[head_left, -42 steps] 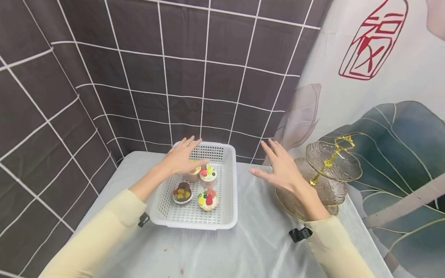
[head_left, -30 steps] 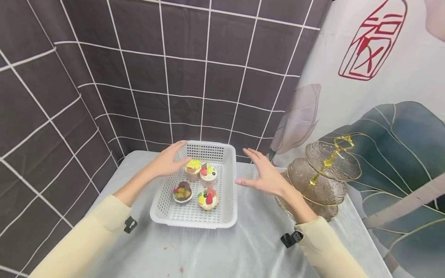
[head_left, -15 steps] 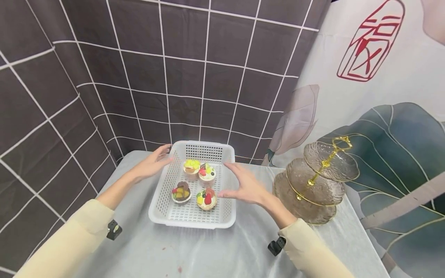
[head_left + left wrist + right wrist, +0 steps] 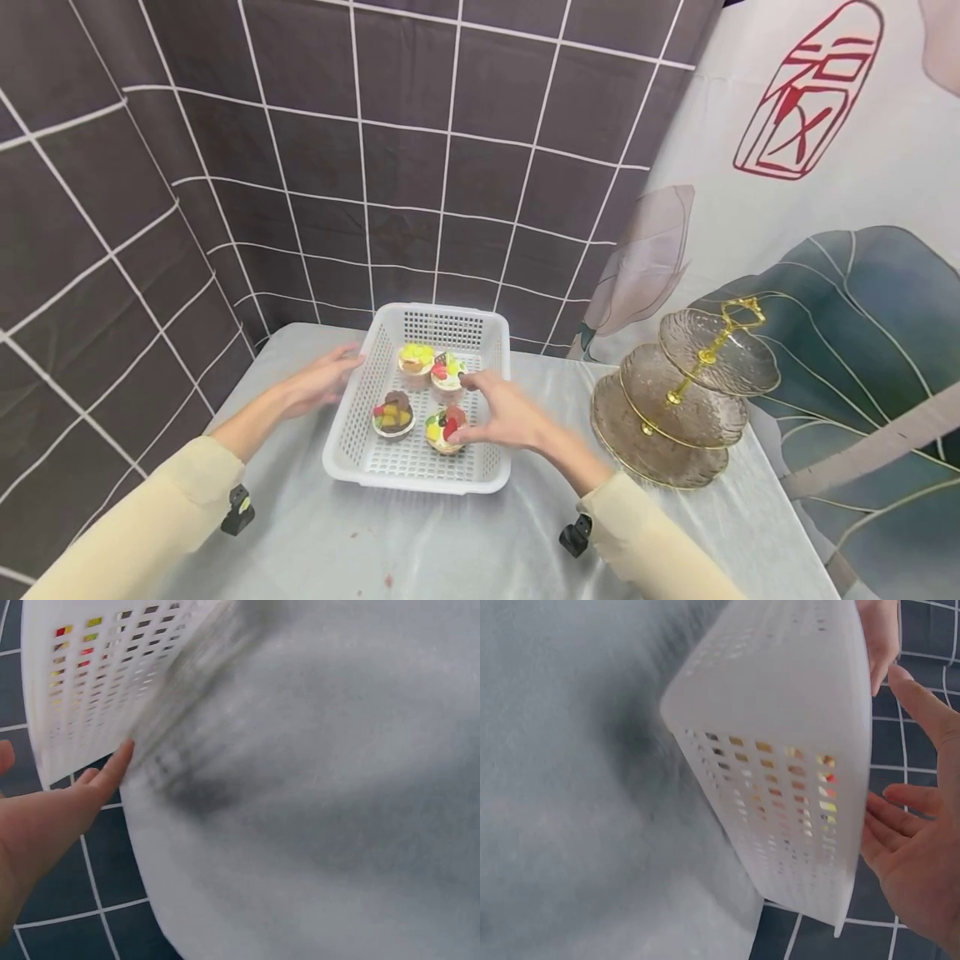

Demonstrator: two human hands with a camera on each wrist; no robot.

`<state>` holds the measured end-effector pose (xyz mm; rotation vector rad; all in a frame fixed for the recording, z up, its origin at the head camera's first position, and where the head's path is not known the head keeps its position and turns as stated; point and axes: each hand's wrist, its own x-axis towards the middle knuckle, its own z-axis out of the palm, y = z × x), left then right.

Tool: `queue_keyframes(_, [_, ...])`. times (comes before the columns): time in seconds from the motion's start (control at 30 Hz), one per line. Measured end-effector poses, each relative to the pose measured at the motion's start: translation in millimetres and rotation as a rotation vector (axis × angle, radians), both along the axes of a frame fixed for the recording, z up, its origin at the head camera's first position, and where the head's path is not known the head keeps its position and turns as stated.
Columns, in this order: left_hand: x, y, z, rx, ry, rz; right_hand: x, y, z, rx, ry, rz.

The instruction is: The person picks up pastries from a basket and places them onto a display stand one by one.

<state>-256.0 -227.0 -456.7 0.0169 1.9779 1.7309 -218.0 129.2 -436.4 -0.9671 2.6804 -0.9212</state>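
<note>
A white perforated plastic basket (image 4: 420, 484) holds several fruit-topped cupcakes. One has a yellow topping (image 4: 415, 357); a chocolate-coloured cupcake (image 4: 393, 412) is at the front left. My left hand (image 4: 318, 385) is beside the basket's left side, and the left wrist view shows its fingertip right at the lower edge of the basket (image 4: 82, 724). My right hand (image 4: 513, 417) reaches over the right rim, thumb and fingers spread, fingertips at the front-right cupcake with a red berry (image 4: 437, 432) and the cream cupcake (image 4: 448, 390) behind it. Neither hand grips anything.
A three-tier glass cake stand (image 4: 686, 392) with a gold stem stands to the right on the pale cloth-covered table (image 4: 450, 542). Dark grid-patterned cloth (image 4: 405, 167) hangs behind and left; a printed white curtain (image 4: 705, 150) hangs at the right.
My left hand has moved from over the basket out to its left side. My right hand has come leftward from near the cake stand to over the basket. Basket and cupcakes have stayed put.
</note>
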Motion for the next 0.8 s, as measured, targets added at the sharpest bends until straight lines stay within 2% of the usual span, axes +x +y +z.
queue_keyframes(0.17, [0.0,4,-7.7,0.134,-0.04,0.026,-1.7,-11,-7.5,-0.028,-0.034,0.012])
queue_keyframes(0.3, [-0.2,7,-11.5,0.185,-0.041,0.03,-2.1,-19,-12.0,-0.028,-0.031,0.006])
queue_keyframes(0.57, [1.8,6,-16.3,0.197,-0.035,-0.004,-1.8,-30,-13.6,0.037,-0.048,-0.032])
queue_keyframes(0.8, [3.4,6,-18.0,0.21,-0.028,-0.037,-3.9,-35,-11.9,0.128,-0.077,-0.013])
